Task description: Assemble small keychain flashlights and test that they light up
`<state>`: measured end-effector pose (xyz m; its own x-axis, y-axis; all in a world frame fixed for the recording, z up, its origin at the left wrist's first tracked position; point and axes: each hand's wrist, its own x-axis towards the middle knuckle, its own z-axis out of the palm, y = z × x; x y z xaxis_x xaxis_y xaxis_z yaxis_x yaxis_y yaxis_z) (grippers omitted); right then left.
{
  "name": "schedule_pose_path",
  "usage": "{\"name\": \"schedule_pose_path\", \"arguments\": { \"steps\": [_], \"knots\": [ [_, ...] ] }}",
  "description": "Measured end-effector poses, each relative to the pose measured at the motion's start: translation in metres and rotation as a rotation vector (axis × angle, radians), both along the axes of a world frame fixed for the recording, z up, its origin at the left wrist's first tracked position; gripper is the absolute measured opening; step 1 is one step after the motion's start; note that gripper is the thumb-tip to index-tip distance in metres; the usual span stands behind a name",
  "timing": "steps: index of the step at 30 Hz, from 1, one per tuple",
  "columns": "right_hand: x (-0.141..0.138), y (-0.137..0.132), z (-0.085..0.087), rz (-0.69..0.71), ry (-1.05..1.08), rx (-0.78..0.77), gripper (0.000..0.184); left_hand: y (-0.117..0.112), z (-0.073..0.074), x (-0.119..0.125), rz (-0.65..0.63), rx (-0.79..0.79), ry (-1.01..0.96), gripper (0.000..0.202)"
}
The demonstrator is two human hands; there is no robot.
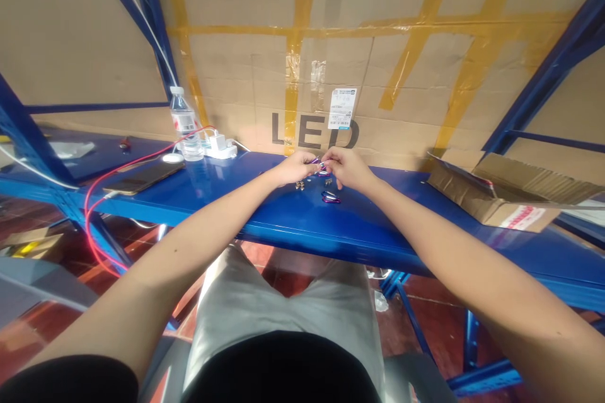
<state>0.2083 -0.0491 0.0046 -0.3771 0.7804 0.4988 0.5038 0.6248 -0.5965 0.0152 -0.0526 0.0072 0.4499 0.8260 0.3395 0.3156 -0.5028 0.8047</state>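
Observation:
Over the blue shelf top, my two hands meet in front of the cardboard. My left hand (297,167) is closed on a small shiny purple carabiner (314,162). The fingertips of my right hand (347,167) are pinched together right beside it, at a tiny silvery part too small to name. Just below the fingers lies another purple carabiner (331,198) with a silvery side. Small brass-coloured pieces (300,186) lie under my left hand, and a few similar brass bits (328,182) are near my right fingers.
A water bottle (186,126), a white power adapter (220,146) and a phone (144,177) on a red cable (111,171) are at the left. An open cardboard box (501,192) sits at the right. Behind stands a large taped cardboard sheet (236,88).

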Motion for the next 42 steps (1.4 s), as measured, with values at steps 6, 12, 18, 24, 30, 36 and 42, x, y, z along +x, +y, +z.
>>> {"name": "schedule_pose_path", "arguments": {
  "steps": [6, 12, 18, 24, 30, 36, 42],
  "knots": [
    [0.003, -0.002, 0.004, 0.007, -0.094, 0.056, 0.012, 0.008, -0.004, -0.001, -0.022, -0.124, -0.124, 0.039],
    [0.01, -0.004, 0.012, -0.023, -0.365, 0.303, 0.01, 0.013, -0.006, -0.001, -0.139, -0.211, -0.263, 0.038],
    [0.011, -0.003, 0.012, -0.099, -0.535, 0.381, 0.016, 0.01, -0.005, -0.002, -0.183, -0.222, -0.268, 0.031],
    [0.013, -0.003, 0.011, -0.038, -0.521, 0.384, 0.017, 0.008, -0.005, -0.003, -0.212, -0.322, -0.267, 0.021],
    [0.014, -0.002, 0.008, 0.074, -0.337, 0.314, 0.013, 0.005, -0.007, -0.002, -0.235, -0.384, -0.247, 0.02],
    [0.013, 0.002, 0.005, 0.084, -0.239, 0.232, 0.01, 0.005, -0.01, 0.002, -0.236, -0.379, -0.252, 0.022],
    [0.011, 0.001, 0.004, 0.068, -0.251, 0.226, 0.012, 0.006, -0.008, 0.0, -0.191, -0.294, -0.1, 0.028]
  ]
}}
